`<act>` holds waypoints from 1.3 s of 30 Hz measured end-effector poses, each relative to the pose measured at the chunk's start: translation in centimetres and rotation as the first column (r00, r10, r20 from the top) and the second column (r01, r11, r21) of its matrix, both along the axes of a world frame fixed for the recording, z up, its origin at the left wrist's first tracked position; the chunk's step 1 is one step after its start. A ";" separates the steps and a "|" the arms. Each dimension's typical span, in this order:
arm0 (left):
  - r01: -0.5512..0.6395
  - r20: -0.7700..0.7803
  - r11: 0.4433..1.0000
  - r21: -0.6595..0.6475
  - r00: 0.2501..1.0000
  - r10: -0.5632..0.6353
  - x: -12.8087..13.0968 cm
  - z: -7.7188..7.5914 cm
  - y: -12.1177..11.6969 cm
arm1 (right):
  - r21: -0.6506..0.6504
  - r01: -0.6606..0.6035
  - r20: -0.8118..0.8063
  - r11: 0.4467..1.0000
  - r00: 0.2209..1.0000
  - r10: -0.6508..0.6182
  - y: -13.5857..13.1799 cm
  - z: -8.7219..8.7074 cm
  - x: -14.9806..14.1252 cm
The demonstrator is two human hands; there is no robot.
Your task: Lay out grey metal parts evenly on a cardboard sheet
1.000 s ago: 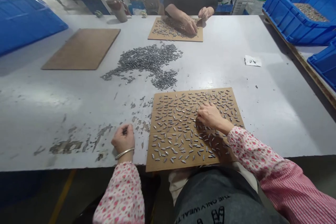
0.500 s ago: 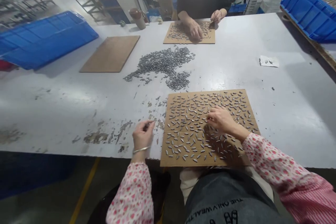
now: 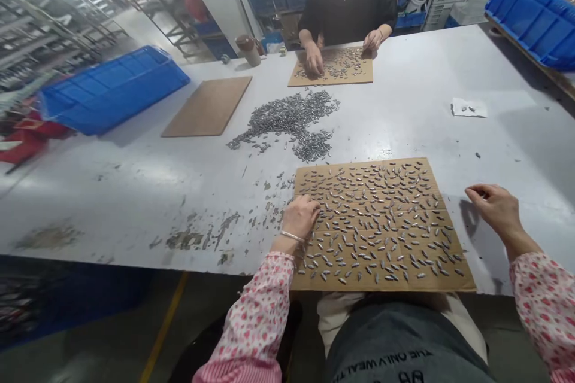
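Note:
Rows of small spindle-shaped grey metal pieces (image 3: 381,215) lie spread over a cardboard sheet (image 3: 431,284) in front of me. My left hand (image 3: 300,218) rests palm down at the sheet's left edge among those pieces, its closed fingers hiding whatever is beneath them. Off the sheet to the right, my right hand (image 3: 494,209) hovers over the grey table (image 3: 135,191) with curled fingers and nothing visible in them. A loose heap of the same pieces (image 3: 287,119) lies beyond the sheet. Across the table, a co-worker's hand (image 3: 314,60) touches pieces on a second cardboard sheet (image 3: 354,78).
A plain cardboard sheet (image 3: 206,106) lies left of the heap. Blue plastic crates stand at the far left (image 3: 112,90) and far right (image 3: 534,18). A paper scrap (image 3: 469,108) holds a few pieces. A brown flask (image 3: 248,49) stands at the far edge.
My right hand has left the sheet and moved out to the right over the table. My left hand has moved from the table onto the sheet's left edge. The view has swung, shifting everything rightward.

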State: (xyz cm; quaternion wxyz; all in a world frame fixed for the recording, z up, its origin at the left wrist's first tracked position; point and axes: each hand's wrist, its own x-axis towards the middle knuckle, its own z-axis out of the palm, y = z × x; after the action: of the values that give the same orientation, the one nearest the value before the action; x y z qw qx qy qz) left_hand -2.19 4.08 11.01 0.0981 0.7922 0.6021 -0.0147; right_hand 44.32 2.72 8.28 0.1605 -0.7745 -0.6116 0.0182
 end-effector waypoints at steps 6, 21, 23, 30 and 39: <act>0.054 -0.058 0.998 -0.016 0.997 -0.055 -0.2 -0.8 0.5 | 0.094 0.097 -0.104 0.991 0.991 -0.087 -2.3 -4.5 2.9; -0.069 0.126 0.993 0.095 0.990 0.057 -1.9 -2.8 -0.8 | 0.129 0.080 -0.068 0.988 0.995 -0.072 -2.3 -5.3 2.7; -0.129 0.182 0.985 0.114 0.977 0.107 -2.8 -2.8 -0.7 | 0.117 0.093 -0.076 0.989 0.994 -0.084 -2.3 -5.1 2.6; -0.312 0.279 0.947 0.070 0.918 0.282 -5.5 -1.5 1.0 | 0.133 0.095 -0.092 0.987 0.992 -0.083 -2.2 -5.8 2.8; -0.279 0.219 0.959 0.055 0.940 0.261 -3.3 -1.4 3.7 | 0.180 0.054 -0.022 0.982 0.998 -0.051 -2.5 -7.8 4.2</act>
State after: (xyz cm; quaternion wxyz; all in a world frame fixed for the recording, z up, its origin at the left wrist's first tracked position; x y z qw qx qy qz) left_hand -5.53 7.75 9.63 0.1283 0.7028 0.6914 0.1081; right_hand 48.54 0.22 0.51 0.2356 -0.7725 -0.5887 -0.0347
